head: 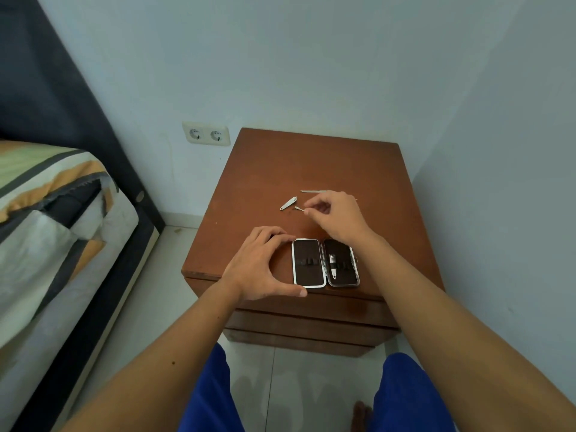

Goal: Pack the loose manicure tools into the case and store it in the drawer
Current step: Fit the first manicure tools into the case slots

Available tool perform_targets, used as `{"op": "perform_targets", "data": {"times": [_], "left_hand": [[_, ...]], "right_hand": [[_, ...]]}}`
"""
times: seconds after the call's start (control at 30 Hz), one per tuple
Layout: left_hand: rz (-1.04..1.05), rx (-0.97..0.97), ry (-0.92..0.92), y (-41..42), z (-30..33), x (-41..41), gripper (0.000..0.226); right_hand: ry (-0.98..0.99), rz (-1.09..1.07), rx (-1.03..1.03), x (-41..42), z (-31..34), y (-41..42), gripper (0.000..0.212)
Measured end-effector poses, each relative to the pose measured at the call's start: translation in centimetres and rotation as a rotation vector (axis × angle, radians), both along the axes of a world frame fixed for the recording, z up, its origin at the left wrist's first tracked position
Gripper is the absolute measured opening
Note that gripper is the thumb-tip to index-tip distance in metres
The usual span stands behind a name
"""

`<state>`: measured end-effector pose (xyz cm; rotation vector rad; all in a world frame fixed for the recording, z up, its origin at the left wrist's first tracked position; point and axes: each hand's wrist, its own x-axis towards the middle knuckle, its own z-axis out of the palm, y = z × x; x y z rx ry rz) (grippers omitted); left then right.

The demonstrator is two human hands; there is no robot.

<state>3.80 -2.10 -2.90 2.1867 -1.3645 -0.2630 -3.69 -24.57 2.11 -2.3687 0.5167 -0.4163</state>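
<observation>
An open manicure case [308, 263] lies flat near the front edge of the brown nightstand [268, 169]; one nail clipper [333, 265] sits strapped in its right half. My left hand [261, 263] holds the case's left side, thumb on its near corner. Farther back, my right hand [335, 215] pinches a small metal tool [299, 208] between fingertips, just above the wood. A small clipper [288, 203] lies loose to its left. A long thin file [314, 191] lies behind my right hand, partly hidden by it.
The nightstand's drawer fronts [311, 325] are shut below the case. A bed [53, 219] with a striped cover stands to the left. A double wall socket [206, 134] is on the wall behind. The right wall is close to the nightstand. My knees in blue shorts are at the bottom.
</observation>
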Motion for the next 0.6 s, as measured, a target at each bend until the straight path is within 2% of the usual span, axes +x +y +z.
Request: {"op": "perform_targets", "data": {"times": [0.3, 0.47, 0.6], "left_hand": [[-0.008, 0.014, 0.011, 0.0, 0.1, 0.1, 0.114], [-0.006, 0.009, -0.003, 0.0, 0.0, 0.3, 0.114], [-0.007, -0.002, -0.005, 0.0, 0.0, 0.5, 0.114]], "right_hand": [[0.125, 0.045, -0.081, 6.5, -1.4, -2.0, 0.021], [0.217, 0.130, -0.123, 7.2, -1.0, -2.4, 0.004], [0.119, 0.091, -0.014, 6.2, -0.1, -2.9, 0.005]]}}
